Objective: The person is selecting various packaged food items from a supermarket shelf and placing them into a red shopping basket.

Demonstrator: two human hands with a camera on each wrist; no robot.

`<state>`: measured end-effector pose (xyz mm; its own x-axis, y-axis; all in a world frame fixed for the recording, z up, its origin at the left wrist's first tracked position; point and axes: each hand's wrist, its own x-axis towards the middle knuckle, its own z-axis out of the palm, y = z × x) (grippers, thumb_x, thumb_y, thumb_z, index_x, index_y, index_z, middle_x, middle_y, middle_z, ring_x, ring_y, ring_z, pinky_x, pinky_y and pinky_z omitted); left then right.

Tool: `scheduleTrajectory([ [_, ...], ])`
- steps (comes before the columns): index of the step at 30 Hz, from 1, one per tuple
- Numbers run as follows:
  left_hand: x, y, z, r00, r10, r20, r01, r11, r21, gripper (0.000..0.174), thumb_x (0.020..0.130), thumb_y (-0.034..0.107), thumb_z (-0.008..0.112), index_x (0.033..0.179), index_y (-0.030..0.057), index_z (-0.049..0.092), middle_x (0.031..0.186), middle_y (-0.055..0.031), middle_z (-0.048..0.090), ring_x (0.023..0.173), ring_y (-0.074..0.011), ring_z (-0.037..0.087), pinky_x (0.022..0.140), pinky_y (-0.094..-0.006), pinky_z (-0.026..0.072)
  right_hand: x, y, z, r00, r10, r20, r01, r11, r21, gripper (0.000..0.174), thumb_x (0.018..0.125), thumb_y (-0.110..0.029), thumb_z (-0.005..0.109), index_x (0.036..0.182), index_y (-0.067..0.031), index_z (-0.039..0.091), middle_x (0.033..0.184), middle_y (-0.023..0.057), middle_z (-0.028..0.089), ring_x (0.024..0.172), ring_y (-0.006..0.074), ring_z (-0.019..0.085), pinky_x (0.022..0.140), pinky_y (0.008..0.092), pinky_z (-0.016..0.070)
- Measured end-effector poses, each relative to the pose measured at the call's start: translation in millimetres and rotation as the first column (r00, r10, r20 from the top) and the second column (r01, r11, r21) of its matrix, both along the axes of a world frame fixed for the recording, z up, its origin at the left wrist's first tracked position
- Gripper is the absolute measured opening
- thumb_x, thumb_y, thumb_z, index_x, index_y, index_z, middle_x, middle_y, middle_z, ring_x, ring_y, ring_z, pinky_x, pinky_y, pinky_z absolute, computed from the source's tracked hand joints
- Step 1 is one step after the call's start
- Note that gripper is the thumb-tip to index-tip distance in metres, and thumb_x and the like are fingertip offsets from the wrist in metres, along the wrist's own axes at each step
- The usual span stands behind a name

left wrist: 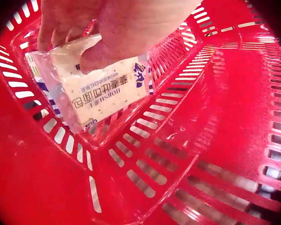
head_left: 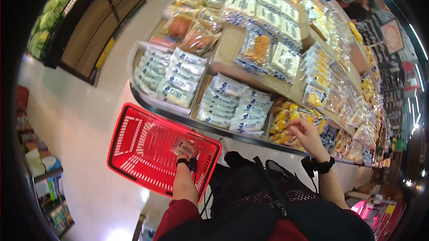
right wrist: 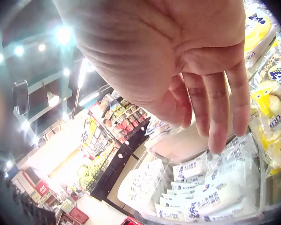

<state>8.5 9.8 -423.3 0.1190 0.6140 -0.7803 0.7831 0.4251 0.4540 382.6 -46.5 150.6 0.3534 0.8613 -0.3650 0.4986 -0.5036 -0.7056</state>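
Note:
The left hand [head_left: 183, 156] reaches down inside a red basket [head_left: 117, 151]. In the left wrist view that hand [left wrist: 117, 33] pinches a clear-wrapped bread packet [left wrist: 103, 93] between thumb and fingers, within the basket's slotted walls. Over the yellow-wrapped items at the display's near edge, the right hand [head_left: 308, 138] hangs with relaxed, slightly bent fingers and holds nothing. White wrapped packets [right wrist: 210, 197] lie below its fingertips in the right wrist view, with yellow packets [right wrist: 271, 103] beside it.
Bins of white packets [head_left: 223, 102] line the display's near edge, with more wrapped breads [head_left: 268, 13] stacked behind. A dark shelf unit [head_left: 89, 31] with green produce stands at the upper left. A rack [head_left: 49, 187] of goods is at the lower left.

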Motion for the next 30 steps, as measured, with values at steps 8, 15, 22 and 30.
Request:
scheduleTrajectory([
  [8, -14.7, 11.2, 68.2, 0.874, 0.485, 0.01, -0.471, 0.853, -0.227, 0.024, 0.076, 0.018, 0.057, 0.083, -0.0041, 0.062, 0.073, -0.0165, 0.064, 0.061, -0.0279, 0.062, 0.052, -0.0373, 0.0483, 47.0, 68.1, -16.3, 0.888, -0.327, -0.324, 0.368, 0.927, 0.071, 0.047, 0.093, -0.022, 0.052, 0.131, -0.0006, 0.032, 0.115, 0.0179, 0.051, 0.082, 0.0228, 0.064, 0.068, 0.0299, 0.0544],
  [15, -63.2, -5.7, 87.9, 0.618, 0.754, 0.222, -0.757, 0.647, -0.09, 0.019, 0.076, 0.021, 0.061, 0.087, 0.0058, 0.065, 0.078, -0.0081, 0.061, 0.071, -0.0186, 0.056, 0.057, -0.0381, 0.0434, 75.9, 110.2, -49.4, 0.539, -0.351, -0.766, 0.566, 0.824, 0.02, 0.038, 0.091, -0.024, 0.056, 0.114, 0.0011, 0.04, 0.11, 0.0193, 0.051, 0.097, 0.0293, 0.058, 0.078, 0.0394, 0.0525],
  [22, -77.6, -21.0, 202.3, 0.298, 0.873, 0.386, -0.883, 0.406, -0.236, 0.04, 0.085, 0.022, 0.055, 0.123, 0.0081, 0.052, 0.111, -0.0046, 0.057, 0.095, -0.0198, 0.053, 0.073, -0.0357, 0.046, 82.7, 115.1, -61.7, 0.412, -0.279, -0.867, 0.649, 0.758, 0.065, 0.021, 0.088, -0.01, 0.057, 0.105, -0.001, 0.048, 0.087, 0.0069, 0.058, 0.08, 0.0172, 0.06, 0.069, 0.0304, 0.0519],
  [30, 14.2, -7.7, 368.9, 0.239, 0.66, 0.712, -0.647, 0.655, -0.39, 0.05, 0.089, 0.026, 0.055, 0.133, 0.0052, 0.041, 0.13, -0.0096, 0.045, 0.123, -0.0228, 0.041, 0.098, -0.0351, 0.036, 86.5, 66.9, -22.7, -0.131, -0.148, -0.98, 0.49, 0.85, -0.194, 0.018, 0.087, -0.005, 0.055, 0.104, -0.003, 0.048, 0.082, 0.0038, 0.056, 0.066, 0.0127, 0.053, 0.065, 0.0291, 0.0489],
])
